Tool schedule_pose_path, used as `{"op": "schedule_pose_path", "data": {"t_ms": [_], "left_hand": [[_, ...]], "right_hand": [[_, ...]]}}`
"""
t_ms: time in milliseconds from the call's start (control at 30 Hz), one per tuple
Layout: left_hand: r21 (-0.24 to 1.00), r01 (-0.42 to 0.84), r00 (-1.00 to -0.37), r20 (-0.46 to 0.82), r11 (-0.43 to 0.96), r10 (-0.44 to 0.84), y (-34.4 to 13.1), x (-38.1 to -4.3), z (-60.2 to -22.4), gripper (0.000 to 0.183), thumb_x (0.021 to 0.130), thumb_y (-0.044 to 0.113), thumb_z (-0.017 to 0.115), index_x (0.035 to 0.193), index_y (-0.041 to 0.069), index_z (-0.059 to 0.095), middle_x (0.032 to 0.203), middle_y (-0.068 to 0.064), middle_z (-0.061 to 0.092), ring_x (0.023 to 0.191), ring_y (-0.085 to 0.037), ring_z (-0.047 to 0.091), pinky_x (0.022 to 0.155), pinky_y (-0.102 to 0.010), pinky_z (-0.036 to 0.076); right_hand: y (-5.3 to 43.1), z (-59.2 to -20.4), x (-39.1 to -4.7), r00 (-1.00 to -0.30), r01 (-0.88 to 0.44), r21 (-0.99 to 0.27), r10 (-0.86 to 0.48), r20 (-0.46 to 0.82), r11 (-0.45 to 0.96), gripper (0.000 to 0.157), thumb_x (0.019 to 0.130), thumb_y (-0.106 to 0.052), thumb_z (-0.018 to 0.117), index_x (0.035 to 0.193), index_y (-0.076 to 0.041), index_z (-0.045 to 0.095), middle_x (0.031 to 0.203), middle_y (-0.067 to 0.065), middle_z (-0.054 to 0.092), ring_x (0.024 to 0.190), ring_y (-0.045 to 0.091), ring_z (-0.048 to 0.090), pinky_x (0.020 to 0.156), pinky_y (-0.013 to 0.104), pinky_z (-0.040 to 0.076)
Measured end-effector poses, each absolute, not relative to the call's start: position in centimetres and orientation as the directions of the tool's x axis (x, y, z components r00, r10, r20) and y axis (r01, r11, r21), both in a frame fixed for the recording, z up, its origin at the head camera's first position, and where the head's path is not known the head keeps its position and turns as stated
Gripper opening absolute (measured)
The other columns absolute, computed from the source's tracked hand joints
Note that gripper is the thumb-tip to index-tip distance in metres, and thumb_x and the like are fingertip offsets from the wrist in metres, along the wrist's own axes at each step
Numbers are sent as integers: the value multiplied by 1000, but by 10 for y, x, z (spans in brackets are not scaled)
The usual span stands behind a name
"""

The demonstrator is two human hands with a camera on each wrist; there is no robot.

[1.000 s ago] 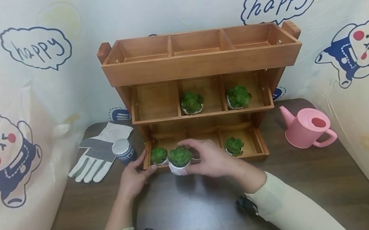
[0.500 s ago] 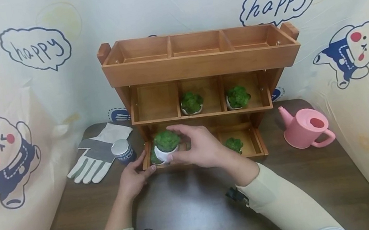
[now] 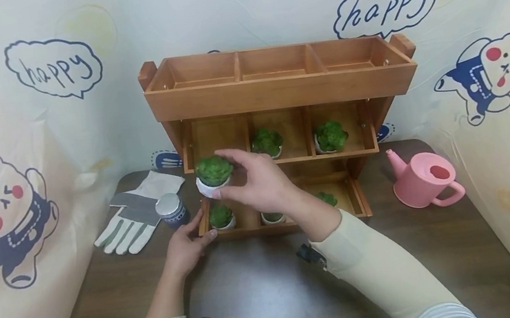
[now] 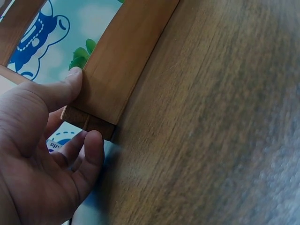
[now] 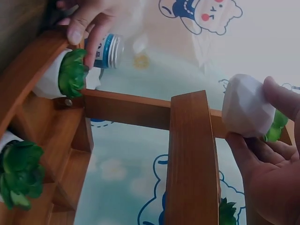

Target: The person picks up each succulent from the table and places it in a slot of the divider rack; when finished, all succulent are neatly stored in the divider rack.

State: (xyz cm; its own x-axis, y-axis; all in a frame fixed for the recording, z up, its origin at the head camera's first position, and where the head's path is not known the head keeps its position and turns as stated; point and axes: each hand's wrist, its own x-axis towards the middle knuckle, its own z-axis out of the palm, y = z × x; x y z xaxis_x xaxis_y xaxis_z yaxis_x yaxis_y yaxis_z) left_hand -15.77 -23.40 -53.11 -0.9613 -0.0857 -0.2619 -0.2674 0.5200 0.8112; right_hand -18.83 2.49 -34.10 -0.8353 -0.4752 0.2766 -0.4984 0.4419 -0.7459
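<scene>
My right hand (image 3: pixel 261 183) holds a small potted succulent (image 3: pixel 214 172), green in a faceted white pot, in front of the left compartment of the middle tier of a wooden plant shelf (image 3: pixel 281 91). In the right wrist view, thumb and fingers pinch the white pot (image 5: pixel 248 105). My left hand (image 3: pixel 186 247) grips the front left corner of the bottom tier. Up close in the left wrist view, its thumb lies on the wooden board (image 4: pixel 124 56) and its fingers curl around the end. Three more succulents sit in the bottom tier; the middle one (image 3: pixel 272 217) is partly covered by my right arm.
Two succulents occupy the middle tier's centre (image 3: pixel 267 141) and right (image 3: pixel 330 136) compartments. Left of the shelf are work gloves (image 3: pixel 138 213) and a blue jar with a silver lid (image 3: pixel 171 210). A pink watering can (image 3: pixel 423 179) stands on the right.
My right hand has lifted the potted succulent up and to the left, from before the bottom tier to the height of the middle tier. The left hand has stayed at the corner.
</scene>
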Motion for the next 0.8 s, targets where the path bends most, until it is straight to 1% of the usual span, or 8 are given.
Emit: {"op": "schedule_pose_path", "data": {"t_ms": [167,267,467,567,700,800], "left_hand": [[811,-265,-962,-260,522,-85,-233,-157,-530,83,88,53,79,160,35,41,153,-23,46,77,-26,62,67,-36,54],[808,-258,-964,-253,529,-83,-232,-157,-531,84,88,54,79,160,34,41,154,-24,44,73,-25,62,66,-36,54],[805,-262,-964,-250,532,-95,-232,-159,-533,83,88,54,80,159,36,41,153,-22,45,71,-27,62,67,-37,54],[807,-260,-964,-249,531,-93,-231,-159,-533,83,88,54,80,159,36,41,152,-22,45,71,-27,62,66,-37,54],[806,-263,-963,-251,529,-97,-231,-159,-532,83,87,52,81,159,36,42,151,-22,46,71,-27,62,66,-37,53],[805,-265,-963,-251,530,-99,-232,-159,-532,83,87,52,81,159,35,42,150,-23,47,70,-26,62,65,-37,53]], "right_hand": [[14,-335,-197,-858,-477,-756,-423,290,448,72,86,-31,87,149,-18,55,139,0,64,121,14,64,102,35,52],[9,-335,-203,-866,-474,-759,-392,310,447,71,86,-28,86,149,-16,54,139,1,64,121,15,63,102,35,51],[-1,-340,-214,-894,-438,-771,-312,321,462,69,88,-29,84,149,-14,55,138,4,64,118,16,63,101,36,52],[-5,-342,-218,-906,-418,-773,-277,319,477,69,89,-29,84,149,-14,54,139,4,63,122,17,62,104,37,50],[-12,-342,-223,-913,-404,-766,-269,306,500,70,89,-29,83,151,-16,52,143,4,60,128,19,59,108,41,47],[-18,-343,-227,-915,-398,-754,-278,291,522,70,89,-29,83,151,-17,52,144,4,59,129,21,58,109,42,47]]}}
